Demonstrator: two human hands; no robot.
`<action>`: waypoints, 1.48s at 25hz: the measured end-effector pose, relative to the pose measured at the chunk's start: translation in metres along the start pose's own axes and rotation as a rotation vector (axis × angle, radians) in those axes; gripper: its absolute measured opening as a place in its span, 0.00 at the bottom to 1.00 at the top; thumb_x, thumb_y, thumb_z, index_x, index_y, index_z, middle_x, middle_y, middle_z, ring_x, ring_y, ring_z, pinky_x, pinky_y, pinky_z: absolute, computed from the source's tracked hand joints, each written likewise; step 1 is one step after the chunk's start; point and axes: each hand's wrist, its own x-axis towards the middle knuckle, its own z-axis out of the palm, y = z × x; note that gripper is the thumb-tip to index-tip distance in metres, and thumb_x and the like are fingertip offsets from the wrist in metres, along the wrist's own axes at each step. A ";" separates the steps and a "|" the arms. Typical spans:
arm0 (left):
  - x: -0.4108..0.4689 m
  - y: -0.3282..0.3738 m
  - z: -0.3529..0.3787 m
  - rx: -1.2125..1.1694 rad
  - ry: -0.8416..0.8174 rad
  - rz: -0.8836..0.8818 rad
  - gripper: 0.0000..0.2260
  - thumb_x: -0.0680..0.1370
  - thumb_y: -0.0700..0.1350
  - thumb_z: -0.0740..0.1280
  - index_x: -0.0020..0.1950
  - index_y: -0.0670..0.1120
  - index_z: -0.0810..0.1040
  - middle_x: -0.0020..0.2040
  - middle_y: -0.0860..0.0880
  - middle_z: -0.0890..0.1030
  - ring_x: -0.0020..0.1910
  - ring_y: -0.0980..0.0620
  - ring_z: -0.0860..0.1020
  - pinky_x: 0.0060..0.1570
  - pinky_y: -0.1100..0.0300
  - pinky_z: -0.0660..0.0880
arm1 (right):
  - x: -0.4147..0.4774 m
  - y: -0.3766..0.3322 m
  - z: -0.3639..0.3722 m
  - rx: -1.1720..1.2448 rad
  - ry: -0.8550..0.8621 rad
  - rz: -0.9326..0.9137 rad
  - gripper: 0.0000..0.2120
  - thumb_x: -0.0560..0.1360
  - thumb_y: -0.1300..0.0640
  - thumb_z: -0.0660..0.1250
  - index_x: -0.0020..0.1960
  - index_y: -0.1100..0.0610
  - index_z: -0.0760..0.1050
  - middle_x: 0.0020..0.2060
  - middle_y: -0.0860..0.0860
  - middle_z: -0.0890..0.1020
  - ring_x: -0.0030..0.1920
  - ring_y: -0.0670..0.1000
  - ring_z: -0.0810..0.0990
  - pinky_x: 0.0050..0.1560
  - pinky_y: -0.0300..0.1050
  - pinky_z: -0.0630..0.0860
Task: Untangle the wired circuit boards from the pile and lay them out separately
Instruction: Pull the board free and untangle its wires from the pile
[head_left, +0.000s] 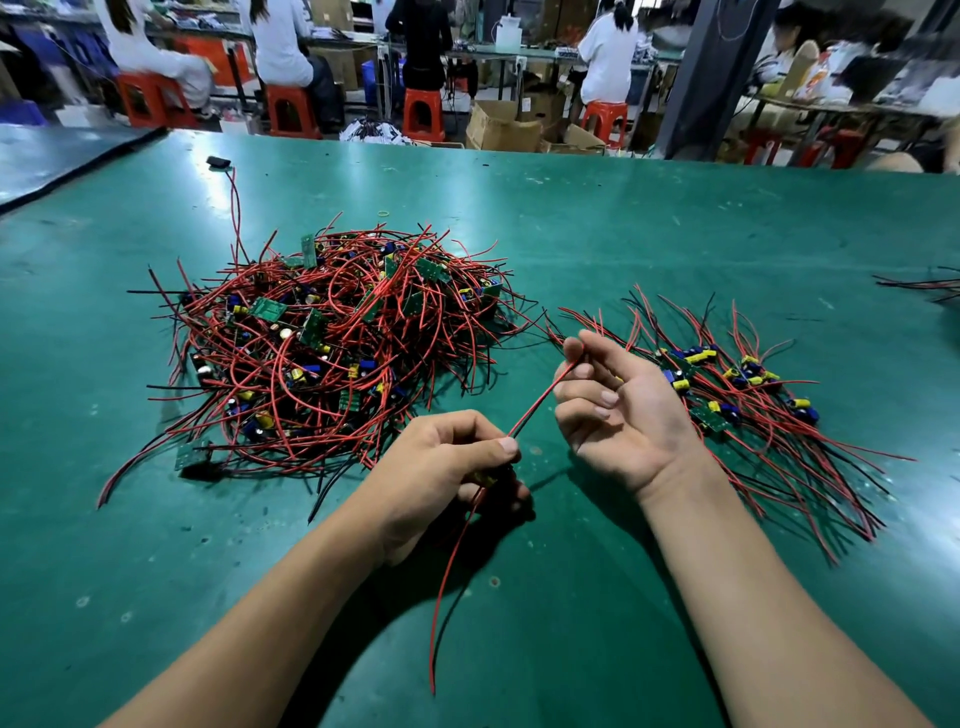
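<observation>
A tangled pile (332, 343) of small green circuit boards with red and black wires lies on the green table, left of centre. To the right, a sorted row of boards (727, 384) lies spread out with its wires fanned side by side. My left hand (447, 467) grips one board, mostly hidden in its fingers, and two wires hang from it toward me. A red wire (540, 400) runs taut from that hand up to my right hand (618, 405), which pinches the wire's far end between thumb and fingers, palm turned up.
The green table mat (623, 234) stretches wide around both heaps. A lone black part with a red lead (219, 162) lies at the far left. More wires (930, 285) poke in at the right edge. Seated people on red stools work at benches beyond the table.
</observation>
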 end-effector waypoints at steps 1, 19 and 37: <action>0.000 0.000 0.000 -0.001 -0.001 -0.003 0.05 0.77 0.36 0.68 0.41 0.39 0.77 0.36 0.38 0.79 0.38 0.41 0.82 0.33 0.60 0.76 | -0.001 -0.001 -0.001 0.009 -0.001 0.017 0.12 0.71 0.57 0.67 0.33 0.63 0.80 0.27 0.47 0.70 0.17 0.42 0.63 0.17 0.31 0.58; 0.002 -0.003 0.000 -0.147 0.137 0.004 0.09 0.79 0.35 0.65 0.52 0.27 0.75 0.35 0.37 0.79 0.31 0.43 0.81 0.32 0.53 0.83 | 0.002 0.042 -0.009 -0.990 -0.058 -0.084 0.15 0.76 0.50 0.73 0.49 0.63 0.82 0.34 0.59 0.77 0.26 0.50 0.71 0.27 0.40 0.63; -0.001 0.001 -0.003 0.007 -0.016 -0.044 0.06 0.78 0.37 0.67 0.41 0.38 0.78 0.34 0.35 0.79 0.34 0.40 0.79 0.38 0.51 0.80 | 0.009 0.012 -0.004 -0.188 0.092 -0.096 0.16 0.79 0.54 0.66 0.38 0.59 0.85 0.31 0.48 0.70 0.22 0.43 0.60 0.20 0.34 0.58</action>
